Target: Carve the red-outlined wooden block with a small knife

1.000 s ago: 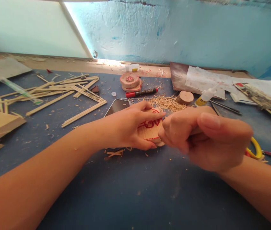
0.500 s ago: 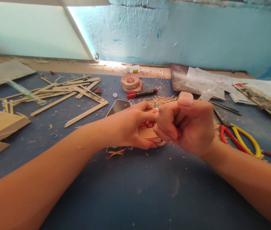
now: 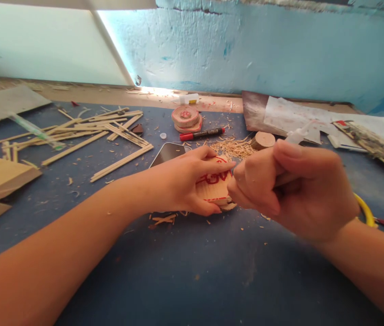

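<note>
My left hand (image 3: 183,179) is wrapped around the side of a pale wooden piece (image 3: 214,192), holding it low over the blue table. Red marker lines are drawn on the top of this piece, and its lower edge looks rough. My right hand (image 3: 297,188) is closed in a fist just right of the piece, knuckles toward it and thumb on top. Whatever the right fingers grip is hidden from view. Behind the hands lie wood shavings (image 3: 233,147) and a small wood slice (image 3: 263,140). A phone (image 3: 167,153) lies partly under my left forearm.
A red-and-black marker (image 3: 201,134) lies before stacked wooden discs (image 3: 185,118). Thin sticks (image 3: 120,163) are scattered at left, near wooden blocks (image 3: 3,181). A yellow handle (image 3: 365,209) shows behind my right wrist. Papers (image 3: 285,115) and a small clear bottle (image 3: 295,136) lie back right.
My right hand has moved right and slightly nearer, uncovering the wood slice and more of the red drawing, and covering most of the pliers. My left hand stays on the piece.
</note>
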### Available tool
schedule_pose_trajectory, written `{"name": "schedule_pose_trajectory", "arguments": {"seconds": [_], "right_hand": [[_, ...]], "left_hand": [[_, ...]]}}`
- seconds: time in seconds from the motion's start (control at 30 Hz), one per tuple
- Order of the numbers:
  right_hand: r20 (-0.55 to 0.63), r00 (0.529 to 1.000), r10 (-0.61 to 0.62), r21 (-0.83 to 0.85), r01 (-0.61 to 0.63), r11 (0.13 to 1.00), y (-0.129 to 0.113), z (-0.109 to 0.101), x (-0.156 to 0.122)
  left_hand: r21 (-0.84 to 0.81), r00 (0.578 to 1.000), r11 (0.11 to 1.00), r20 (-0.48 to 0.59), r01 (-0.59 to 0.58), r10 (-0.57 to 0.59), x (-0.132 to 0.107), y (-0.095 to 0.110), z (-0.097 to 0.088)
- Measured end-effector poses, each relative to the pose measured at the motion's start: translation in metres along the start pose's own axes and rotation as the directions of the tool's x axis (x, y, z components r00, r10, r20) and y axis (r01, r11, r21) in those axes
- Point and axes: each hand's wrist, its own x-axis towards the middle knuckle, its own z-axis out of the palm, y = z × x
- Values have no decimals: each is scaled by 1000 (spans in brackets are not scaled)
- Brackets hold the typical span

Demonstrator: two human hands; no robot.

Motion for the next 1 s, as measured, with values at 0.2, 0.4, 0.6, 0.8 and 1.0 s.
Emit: {"name": "schedule_pose_trajectory", "arguments": {"seconds": [0.2,0.4,0.6,0.8,1.0], "right_hand": [[-38,999,-2,-85,-1,996,4,1,-4],[-73,996,-58,-54,54,997,10,5,-7],[-85,993,-84,-17,83,996,22,3,7],[-43,998,-50,116,55,992,20,-9,11],[-49,999,5,25,-4,1000,1,-4,-1]], "left_hand": [[-13,1000,1000,12,9,-9,0,0,-1],[-13,1000,1000,10,25,-25,0,-1,1],[-5,1000,1000,-16,-18,18,1,-2,2],[-2,1000,1000,13,6,-6,1,0,-1],[4,1000,1000,11,26,-26,2,-1,0]]}}
